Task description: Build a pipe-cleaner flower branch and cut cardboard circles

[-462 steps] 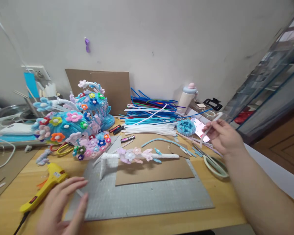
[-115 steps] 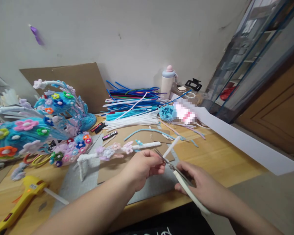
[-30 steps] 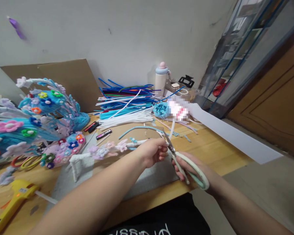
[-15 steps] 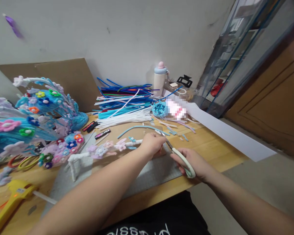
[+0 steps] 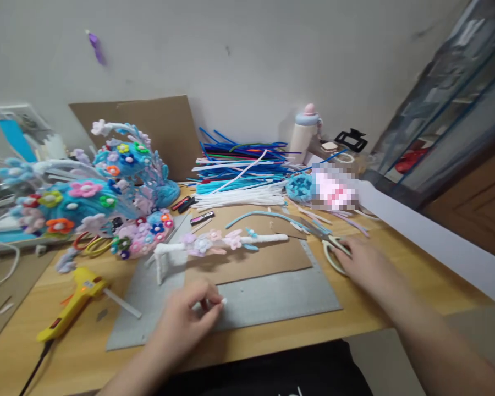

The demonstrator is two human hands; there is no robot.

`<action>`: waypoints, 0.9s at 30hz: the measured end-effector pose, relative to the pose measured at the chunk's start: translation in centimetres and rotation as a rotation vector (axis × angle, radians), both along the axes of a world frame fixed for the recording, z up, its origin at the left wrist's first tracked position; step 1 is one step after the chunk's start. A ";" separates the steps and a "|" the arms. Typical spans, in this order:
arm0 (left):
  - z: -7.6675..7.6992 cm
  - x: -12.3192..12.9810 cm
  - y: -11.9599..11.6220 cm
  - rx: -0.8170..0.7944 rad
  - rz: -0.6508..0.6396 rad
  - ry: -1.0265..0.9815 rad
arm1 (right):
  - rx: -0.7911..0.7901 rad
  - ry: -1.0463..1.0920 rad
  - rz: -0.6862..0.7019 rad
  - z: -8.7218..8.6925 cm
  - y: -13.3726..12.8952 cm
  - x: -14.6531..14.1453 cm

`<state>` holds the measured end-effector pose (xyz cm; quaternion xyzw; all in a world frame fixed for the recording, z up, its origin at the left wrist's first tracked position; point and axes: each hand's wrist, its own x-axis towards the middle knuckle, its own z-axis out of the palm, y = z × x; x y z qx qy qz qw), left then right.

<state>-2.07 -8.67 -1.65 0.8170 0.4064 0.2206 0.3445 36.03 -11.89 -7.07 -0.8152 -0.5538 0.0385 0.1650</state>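
**Hands apart over a craft tabletop, one pinching a white stub, one on the scissors**

The view looks down on a wooden tabletop (image 5: 396,286) crowded with craft supplies. The left hand (image 5: 185,322) hovers over a grey cutting mat (image 5: 272,294), thumb and fingers pinched on a short white piece of pipe cleaner (image 5: 220,301). The right hand (image 5: 365,264) lies flat and loose on the pale handles of the scissors (image 5: 330,247), which rest on the tabletop just beyond the mat's right corner.

Between the hands, on a sheet of cardboard (image 5: 264,261), lies a white wrapped branch with pastel flowers (image 5: 218,245). A yellow glue gun (image 5: 72,305) sits well to the left. A stack of pipe cleaners (image 5: 243,176) fills the back.

Judging from this, cutting looks finished and the stub seems ready for fitting. Placing it on the branch would call for a steady pinch and probably glue.
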 end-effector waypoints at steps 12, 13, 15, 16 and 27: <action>-1.4 -8.8 -1.1 0.610 -0.093 0.653 | 0.246 -0.153 -0.082 -0.8 -0.5 -2.6; -1.6 -8.8 -1.0 0.616 -0.101 0.656 | 0.302 -0.146 -0.092 -0.4 -0.8 -3.0; -1.8 -8.6 -0.9 0.614 -0.107 0.653 | 0.392 -0.123 -0.074 0.4 -1.3 -3.9; -1.8 -8.5 -0.9 0.608 -0.110 0.653 | 0.424 -0.116 -0.058 0.9 -1.5 -4.3; -1.3 -8.0 -0.3 0.506 -0.189 0.721 | 0.508 -0.067 0.020 2.4 -1.8 -7.7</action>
